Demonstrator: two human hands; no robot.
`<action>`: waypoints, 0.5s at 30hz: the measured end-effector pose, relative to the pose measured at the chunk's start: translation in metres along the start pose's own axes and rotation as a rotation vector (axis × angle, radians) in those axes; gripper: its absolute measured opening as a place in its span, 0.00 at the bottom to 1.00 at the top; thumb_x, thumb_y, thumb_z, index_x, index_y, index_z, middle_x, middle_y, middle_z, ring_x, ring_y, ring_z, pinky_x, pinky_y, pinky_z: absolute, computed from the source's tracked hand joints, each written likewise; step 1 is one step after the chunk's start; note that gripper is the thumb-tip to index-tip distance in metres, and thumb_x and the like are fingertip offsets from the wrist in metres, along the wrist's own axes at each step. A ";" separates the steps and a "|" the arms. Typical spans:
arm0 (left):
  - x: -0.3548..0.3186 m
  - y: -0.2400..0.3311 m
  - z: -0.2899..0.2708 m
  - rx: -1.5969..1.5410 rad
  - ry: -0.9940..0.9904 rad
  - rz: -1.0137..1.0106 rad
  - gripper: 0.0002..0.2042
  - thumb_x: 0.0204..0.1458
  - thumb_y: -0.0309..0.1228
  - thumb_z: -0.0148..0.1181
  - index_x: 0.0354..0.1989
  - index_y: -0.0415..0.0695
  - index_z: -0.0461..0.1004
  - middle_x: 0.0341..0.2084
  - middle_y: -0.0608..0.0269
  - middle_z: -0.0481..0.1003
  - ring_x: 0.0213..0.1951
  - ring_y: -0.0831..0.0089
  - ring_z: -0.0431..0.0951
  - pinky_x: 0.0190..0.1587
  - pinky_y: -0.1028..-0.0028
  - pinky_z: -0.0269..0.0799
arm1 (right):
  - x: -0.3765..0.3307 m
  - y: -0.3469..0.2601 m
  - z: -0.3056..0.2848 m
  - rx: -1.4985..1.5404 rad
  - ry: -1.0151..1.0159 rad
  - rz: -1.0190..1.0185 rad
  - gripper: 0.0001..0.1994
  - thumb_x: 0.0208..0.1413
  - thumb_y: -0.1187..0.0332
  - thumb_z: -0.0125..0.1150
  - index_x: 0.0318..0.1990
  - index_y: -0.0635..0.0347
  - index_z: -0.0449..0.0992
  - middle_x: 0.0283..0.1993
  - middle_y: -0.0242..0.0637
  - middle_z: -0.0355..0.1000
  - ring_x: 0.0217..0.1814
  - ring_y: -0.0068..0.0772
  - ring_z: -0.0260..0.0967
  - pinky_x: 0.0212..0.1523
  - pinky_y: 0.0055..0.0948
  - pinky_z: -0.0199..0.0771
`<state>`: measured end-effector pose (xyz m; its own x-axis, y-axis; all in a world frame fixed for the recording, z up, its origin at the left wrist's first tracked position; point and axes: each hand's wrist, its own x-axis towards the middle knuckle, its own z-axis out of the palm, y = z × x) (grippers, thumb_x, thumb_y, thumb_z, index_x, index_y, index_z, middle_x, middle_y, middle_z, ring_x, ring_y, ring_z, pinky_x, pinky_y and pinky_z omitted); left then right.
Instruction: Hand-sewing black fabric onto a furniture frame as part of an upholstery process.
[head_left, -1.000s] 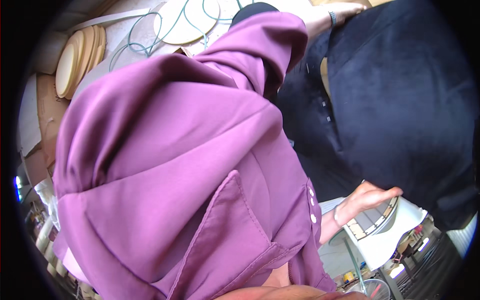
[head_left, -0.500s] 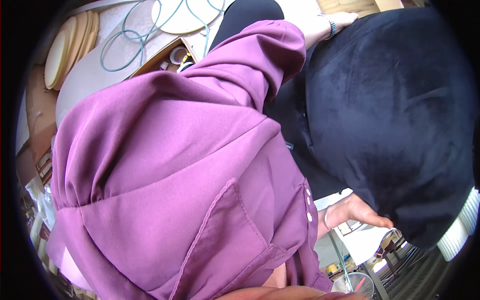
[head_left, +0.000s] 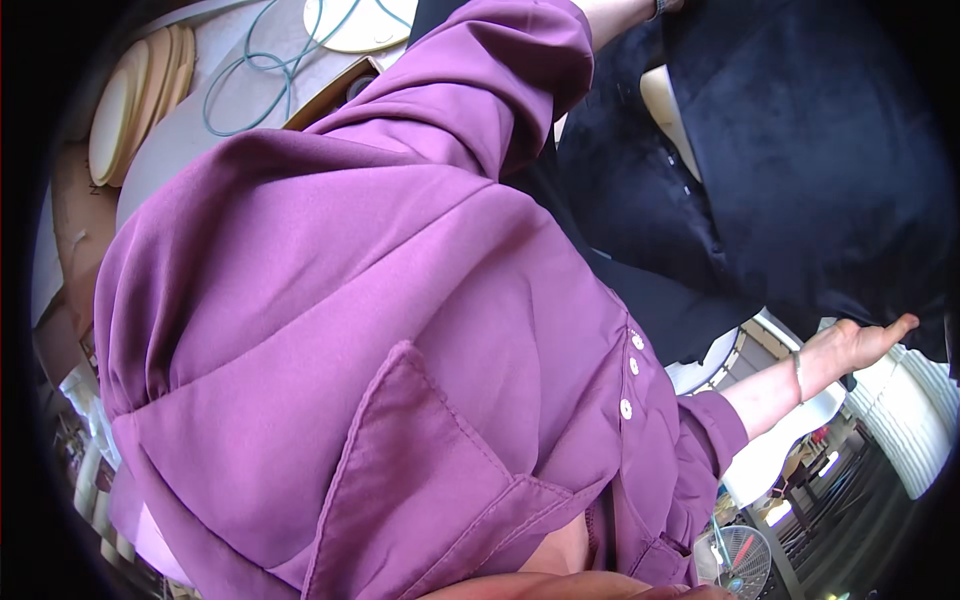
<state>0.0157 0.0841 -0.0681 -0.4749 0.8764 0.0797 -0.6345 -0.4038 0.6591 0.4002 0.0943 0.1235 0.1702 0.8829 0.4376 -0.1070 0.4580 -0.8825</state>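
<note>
Mostly smooth, with a soft sheen and shallow folds, black cloth (head_left: 810, 160) spreads between the two hands. At its lower edge, the right hand (head_left: 858, 345) shows one digit stretched straight; the rest are hidden, so I cannot tell whether they grip. The left hand (head_left: 674, 5) is nearly all out of view past its wrist, its finger spread and hold impossible to tell. Flat round discs (head_left: 137, 110) stack beside a pale surface's (head_left: 165, 170) curved left edge.
</note>
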 end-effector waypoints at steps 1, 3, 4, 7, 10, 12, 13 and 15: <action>0.011 0.009 -0.001 0.082 -0.117 0.014 0.21 0.66 0.42 0.53 0.61 0.42 0.75 0.56 0.54 0.78 0.57 0.64 0.76 0.58 0.65 0.72 | 0.013 -0.004 -0.008 0.060 0.022 0.005 0.31 0.59 0.54 0.71 0.57 0.76 0.74 0.61 0.49 0.76 0.57 0.45 0.76 0.68 0.33 0.67; 0.026 0.014 0.007 0.107 -0.334 -0.060 0.22 0.67 0.42 0.53 0.64 0.42 0.72 0.58 0.53 0.76 0.60 0.63 0.74 0.61 0.66 0.69 | 0.032 0.001 -0.029 0.062 0.060 -0.003 0.28 0.61 0.56 0.69 0.55 0.76 0.75 0.59 0.48 0.78 0.56 0.46 0.77 0.67 0.34 0.69; 0.029 0.010 0.029 0.088 -0.358 -0.067 0.22 0.67 0.42 0.53 0.64 0.42 0.72 0.58 0.53 0.76 0.60 0.63 0.74 0.61 0.66 0.69 | 0.047 0.000 -0.043 0.055 0.113 0.013 0.27 0.62 0.56 0.67 0.56 0.75 0.75 0.59 0.48 0.78 0.57 0.47 0.76 0.67 0.36 0.70; 0.020 0.007 0.088 0.120 -0.404 0.648 0.22 0.68 0.41 0.52 0.64 0.40 0.71 0.57 0.53 0.77 0.60 0.63 0.74 0.61 0.65 0.70 | 0.068 -0.035 -0.070 -0.001 0.139 -0.005 0.27 0.65 0.54 0.64 0.60 0.71 0.74 0.62 0.47 0.76 0.59 0.47 0.76 0.68 0.39 0.70; 0.026 0.032 0.044 0.095 -0.376 -0.086 0.23 0.69 0.40 0.51 0.66 0.39 0.68 0.57 0.53 0.76 0.60 0.63 0.74 0.61 0.66 0.69 | 0.064 -0.030 -0.033 -0.014 0.002 0.028 0.27 0.66 0.55 0.63 0.61 0.71 0.73 0.63 0.46 0.75 0.61 0.47 0.75 0.68 0.39 0.70; 0.016 0.032 0.013 0.249 -0.196 -0.039 0.26 0.68 0.44 0.52 0.67 0.38 0.67 0.58 0.52 0.76 0.60 0.63 0.74 0.61 0.67 0.70 | 0.062 -0.023 -0.014 0.024 -0.053 0.079 0.27 0.66 0.55 0.64 0.61 0.72 0.73 0.63 0.46 0.75 0.61 0.46 0.75 0.67 0.37 0.70; 0.011 0.034 -0.001 0.322 -0.104 -0.028 0.28 0.68 0.45 0.53 0.68 0.38 0.67 0.58 0.51 0.75 0.59 0.64 0.74 0.60 0.67 0.71 | 0.055 -0.020 -0.003 0.032 -0.078 0.125 0.28 0.66 0.56 0.64 0.61 0.73 0.73 0.64 0.46 0.75 0.61 0.46 0.75 0.67 0.36 0.71; -0.007 0.008 0.045 0.348 0.014 -0.195 0.30 0.67 0.50 0.52 0.66 0.37 0.70 0.57 0.51 0.77 0.58 0.65 0.75 0.59 0.68 0.71 | 0.043 -0.043 -0.027 -0.055 -0.020 0.061 0.28 0.65 0.56 0.65 0.61 0.75 0.73 0.64 0.47 0.75 0.60 0.46 0.76 0.66 0.33 0.71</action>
<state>0.0419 0.0867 -0.0297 -0.3758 0.9232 -0.0801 -0.4704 -0.1156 0.8749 0.4382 0.1102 0.1756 0.1452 0.9112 0.3854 -0.0627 0.3972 -0.9156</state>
